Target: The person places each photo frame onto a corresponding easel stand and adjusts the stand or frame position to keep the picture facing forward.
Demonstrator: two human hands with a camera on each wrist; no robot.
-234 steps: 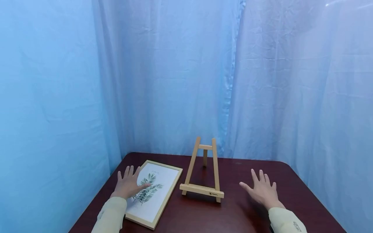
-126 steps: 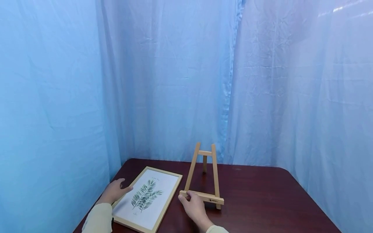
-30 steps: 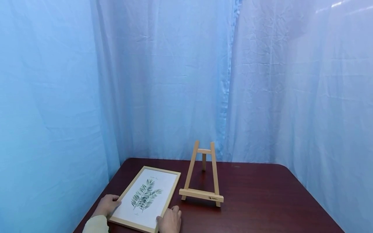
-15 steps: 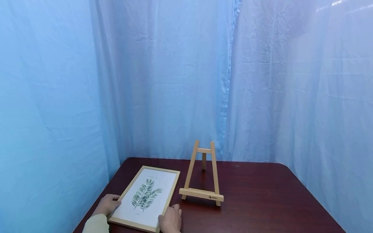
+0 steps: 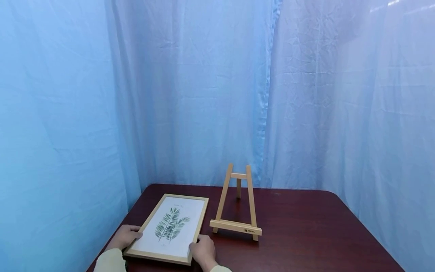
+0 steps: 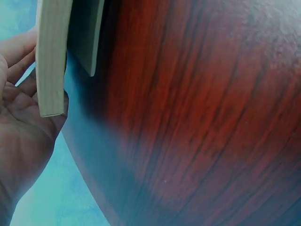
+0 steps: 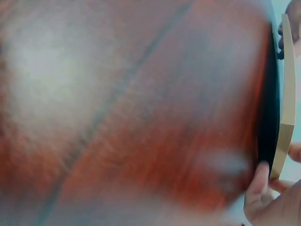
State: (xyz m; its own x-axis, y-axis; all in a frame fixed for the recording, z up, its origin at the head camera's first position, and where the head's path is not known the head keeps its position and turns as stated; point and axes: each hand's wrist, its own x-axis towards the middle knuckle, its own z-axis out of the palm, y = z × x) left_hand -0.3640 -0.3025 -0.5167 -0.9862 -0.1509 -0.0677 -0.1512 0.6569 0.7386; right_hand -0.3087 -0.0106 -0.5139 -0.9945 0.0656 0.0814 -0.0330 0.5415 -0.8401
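Note:
A picture frame [image 5: 183,211] with a pale wooden border and a green palm-leaf print tilts at the table's left, face up. My left hand [image 5: 124,237] grips its left side near the bottom corner, thumb over the border. On the opposite side my right hand [image 5: 204,249] pinches the lower right border. A dark gap shows below the near edge. From the left wrist, the frame's wooden edge [image 6: 52,56] stands in the left palm, with a thin flap [image 6: 87,42] behind it. The right wrist view shows the right hand [image 7: 275,202] at the frame's corner.
Just right of the frame stands a small wooden tabletop easel [image 5: 235,226], with two slanted front legs, a lower ledge and a rear leg. The dark red-brown table [image 5: 299,226] has rounded far corners. Blue curtains [image 5: 210,94] surround it on the far and both lateral sides.
The right hand went from the easel's ledge to the frame's right side, and the left hand took the left side. In the last second the frame's near edge rose and it turned slightly.

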